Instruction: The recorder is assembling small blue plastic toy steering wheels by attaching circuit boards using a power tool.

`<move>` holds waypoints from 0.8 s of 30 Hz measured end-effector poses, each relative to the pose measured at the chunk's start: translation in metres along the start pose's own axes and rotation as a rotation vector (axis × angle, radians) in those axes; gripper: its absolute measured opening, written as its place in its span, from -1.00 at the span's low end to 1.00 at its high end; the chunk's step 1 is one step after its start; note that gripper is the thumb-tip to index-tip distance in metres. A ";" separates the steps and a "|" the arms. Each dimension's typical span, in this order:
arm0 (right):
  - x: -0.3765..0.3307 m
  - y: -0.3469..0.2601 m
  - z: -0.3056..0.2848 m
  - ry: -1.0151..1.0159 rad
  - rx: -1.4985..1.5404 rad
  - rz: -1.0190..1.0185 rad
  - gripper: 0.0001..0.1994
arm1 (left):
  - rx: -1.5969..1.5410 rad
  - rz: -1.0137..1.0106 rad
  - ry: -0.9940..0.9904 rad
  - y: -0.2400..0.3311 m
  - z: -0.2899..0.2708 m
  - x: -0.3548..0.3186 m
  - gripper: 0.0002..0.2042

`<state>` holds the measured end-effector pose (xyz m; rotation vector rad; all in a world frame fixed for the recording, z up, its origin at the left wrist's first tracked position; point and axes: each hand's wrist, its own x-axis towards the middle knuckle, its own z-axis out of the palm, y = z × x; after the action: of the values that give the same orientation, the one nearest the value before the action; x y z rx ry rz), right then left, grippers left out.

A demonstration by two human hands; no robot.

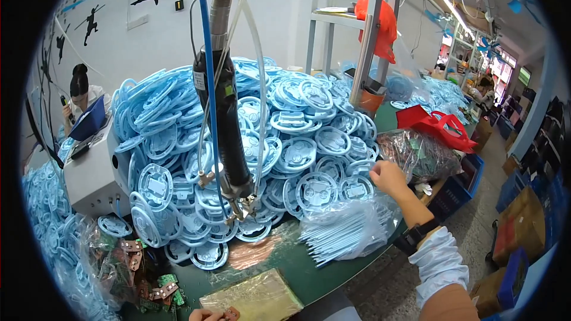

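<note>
Left hand [205, 315] pinching small brown piece [232, 314] at yellowish pad's [257, 295] near edge, probably steadying it; right hand [388, 176] hovering beside blue ring pile [297, 153], right side, cannot tell if holding anything.

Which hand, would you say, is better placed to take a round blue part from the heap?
Probably the right hand: it is extended beside the heap of blue parts, while the left hand is low at the picture's edge, by a small brown piece.
</note>
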<state>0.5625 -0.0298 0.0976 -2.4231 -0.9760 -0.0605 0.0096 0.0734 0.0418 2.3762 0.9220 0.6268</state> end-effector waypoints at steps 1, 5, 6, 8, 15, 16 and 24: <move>0.000 0.002 0.011 -0.060 -0.192 0.161 -0.67 | 0.007 -0.010 0.004 0.005 0.000 -0.002 -0.85; -0.001 0.029 0.045 -0.130 -0.109 0.147 -0.65 | 0.011 0.011 0.095 0.010 0.009 -0.007 -0.84; -0.001 0.031 0.050 -0.044 -0.050 0.152 -0.68 | 0.020 0.029 0.106 0.009 0.010 -0.008 -0.84; 0.002 0.041 0.049 -0.018 0.021 0.153 -0.73 | 0.037 0.043 0.115 0.005 0.016 -0.008 -0.87; 0.009 0.077 0.059 -0.026 0.029 0.045 -0.77 | 0.042 -0.063 0.128 0.007 0.018 -0.003 -0.85; 0.005 0.069 0.060 0.015 0.007 0.033 -0.69 | 0.009 -0.057 0.134 0.007 0.018 -0.005 -0.87; 0.015 0.071 0.056 -0.151 0.099 0.054 -0.78 | -0.071 -0.116 0.242 -0.005 0.019 0.008 -0.86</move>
<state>0.6121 -0.0359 0.0202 -2.3883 -0.9551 0.1878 0.0235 0.0763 0.0265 2.1985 1.1116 0.8991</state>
